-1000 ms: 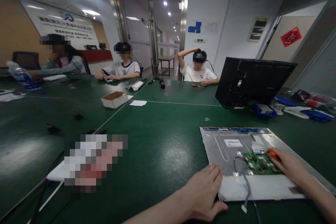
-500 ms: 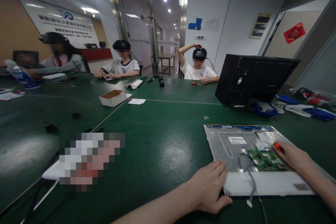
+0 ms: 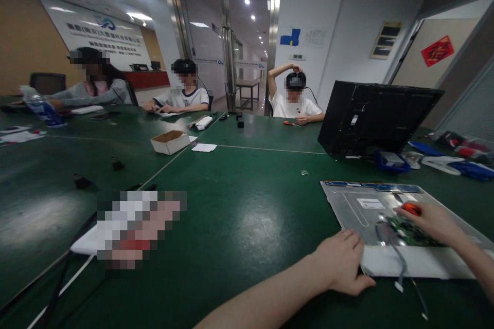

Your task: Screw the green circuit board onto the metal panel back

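A flat display panel [image 3: 349, 216] lies back side up on the green table, at the lower right. My left hand [image 3: 343, 262] grips its near left corner, fingers on the edge and thumb stretched along the front. My right hand [image 3: 434, 221] is closed around the red-orange handle of a screwdriver [image 3: 412, 209] above the green circuit board [image 3: 409, 230]. The screwdriver's tip is hidden. A grey cable [image 3: 402, 262] runs from the board over the panel's white front strip, and its white plug hangs past the edge.
Behind the panel stands a black monitor [image 3: 378, 118], beside a blue tray [image 3: 391, 162] and gloves [image 3: 443, 163]. An open white box [image 3: 170, 144] sits mid-table. At left are a white power strip [image 3: 83, 240] with cables and a bottle [image 3: 44, 108]. Three people sit across the table.
The display panel has slid a little to the right, with my left hand at its corner. My right hand and the screwdriver handle now sit slightly higher over the circuit board.
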### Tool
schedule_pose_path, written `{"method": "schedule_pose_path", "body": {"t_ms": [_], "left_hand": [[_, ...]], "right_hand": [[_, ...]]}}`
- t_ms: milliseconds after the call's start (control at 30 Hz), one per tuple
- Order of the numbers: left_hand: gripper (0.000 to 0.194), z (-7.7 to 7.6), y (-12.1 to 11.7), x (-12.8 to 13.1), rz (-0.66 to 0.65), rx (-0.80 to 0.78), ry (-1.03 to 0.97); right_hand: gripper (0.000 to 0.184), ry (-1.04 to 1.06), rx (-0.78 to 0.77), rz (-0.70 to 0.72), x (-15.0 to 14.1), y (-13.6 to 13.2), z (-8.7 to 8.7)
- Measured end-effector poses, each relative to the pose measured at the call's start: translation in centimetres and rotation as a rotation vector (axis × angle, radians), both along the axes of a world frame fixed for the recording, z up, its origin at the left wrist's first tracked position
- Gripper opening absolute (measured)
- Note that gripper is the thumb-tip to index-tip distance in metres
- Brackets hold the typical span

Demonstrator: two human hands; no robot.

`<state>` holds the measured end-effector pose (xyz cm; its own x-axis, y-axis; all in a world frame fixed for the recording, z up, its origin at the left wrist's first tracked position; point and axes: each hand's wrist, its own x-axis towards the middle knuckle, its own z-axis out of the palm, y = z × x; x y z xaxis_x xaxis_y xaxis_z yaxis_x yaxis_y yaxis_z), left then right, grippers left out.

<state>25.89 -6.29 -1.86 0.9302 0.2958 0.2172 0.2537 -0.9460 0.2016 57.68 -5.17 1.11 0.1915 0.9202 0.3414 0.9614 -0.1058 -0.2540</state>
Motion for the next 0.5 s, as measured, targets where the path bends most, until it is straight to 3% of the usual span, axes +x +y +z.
{"method": "schedule_pose_path", "body": {"t_ms": [100, 200, 367, 500], "left_hand": [[0.072, 0.2, 0.1, 1.0, 0.001, -0.012, 0.012], [0.071, 0.2, 0.2, 1.5, -0.002, -0.013, 0.016], [0.072, 0.3, 0.4, 2.1, -0.015, 0.031, 0.049], [0.072, 0.3, 0.6, 3.1, -0.015, 0.043, 0.054]], "right_hand": [[0.066, 0.03, -0.175, 0.071, -1.5, -0.7, -0.6], [0.061, 0.007, -0.238, 0.083, -2.2, -0.8, -0.8], [0.043, -0.035, -0.211, 0.076, -2.0, 0.1, -0.9], [0.04, -0.073, -0.119, 0.083, -1.4, -0.3, -0.7]]}}
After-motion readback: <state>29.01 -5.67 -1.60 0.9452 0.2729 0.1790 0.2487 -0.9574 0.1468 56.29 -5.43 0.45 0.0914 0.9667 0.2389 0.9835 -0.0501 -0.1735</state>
